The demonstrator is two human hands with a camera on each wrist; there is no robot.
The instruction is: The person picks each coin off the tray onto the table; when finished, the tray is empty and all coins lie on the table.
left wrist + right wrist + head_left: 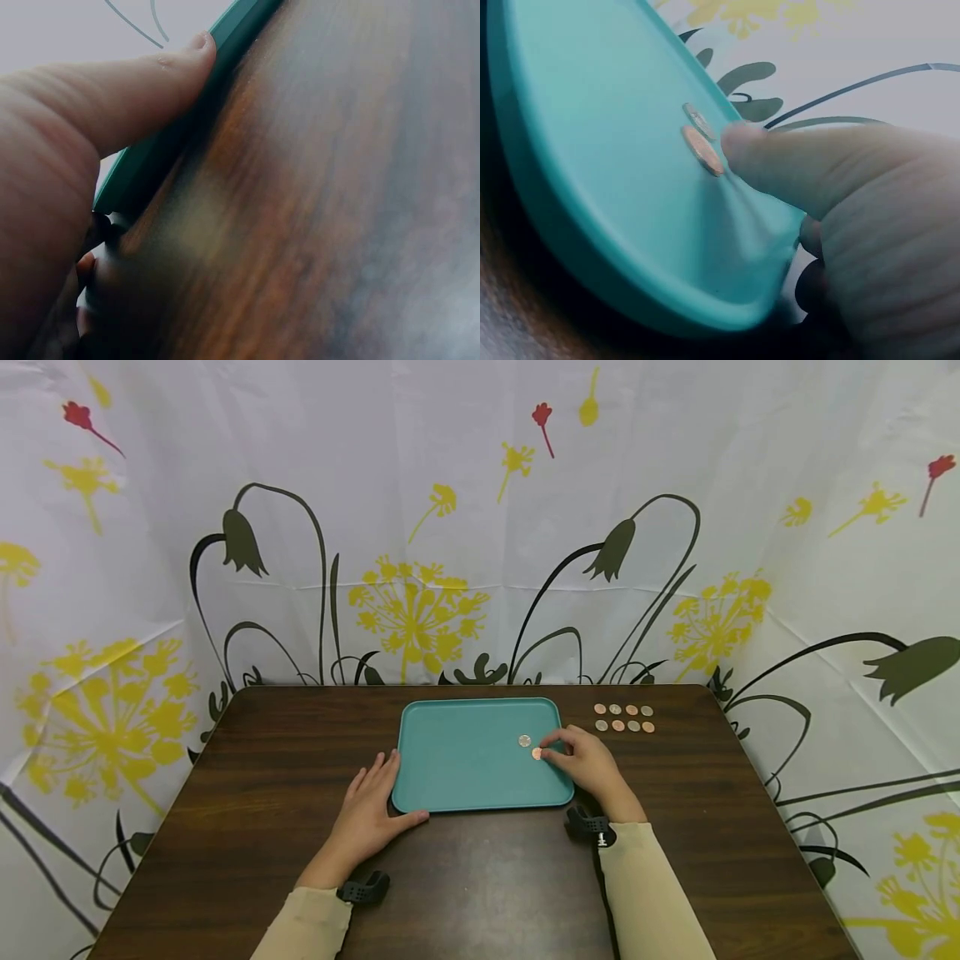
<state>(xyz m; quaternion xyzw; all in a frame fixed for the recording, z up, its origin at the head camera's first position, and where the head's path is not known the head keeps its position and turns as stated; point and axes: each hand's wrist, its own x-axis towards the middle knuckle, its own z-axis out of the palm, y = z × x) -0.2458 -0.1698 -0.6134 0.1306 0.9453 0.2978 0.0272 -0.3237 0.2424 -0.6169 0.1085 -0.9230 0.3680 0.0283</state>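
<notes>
A copper coin is at the fingertips of my right hand, which pinches it at its edge over the right part of a teal tray. The right wrist view shows the thumb against the copper coin; the index finger is hidden there. Just beyond lies a silver coin flat on the tray. My left hand rests at the tray's lower left corner, fingers straight along its side. Its thumb lies along the tray's near edge in the left wrist view.
Two rows of copper and silver coins lie on the dark wooden table, right of the tray. A raised rim runs round the tray. Behind the table hangs a white curtain with printed flowers.
</notes>
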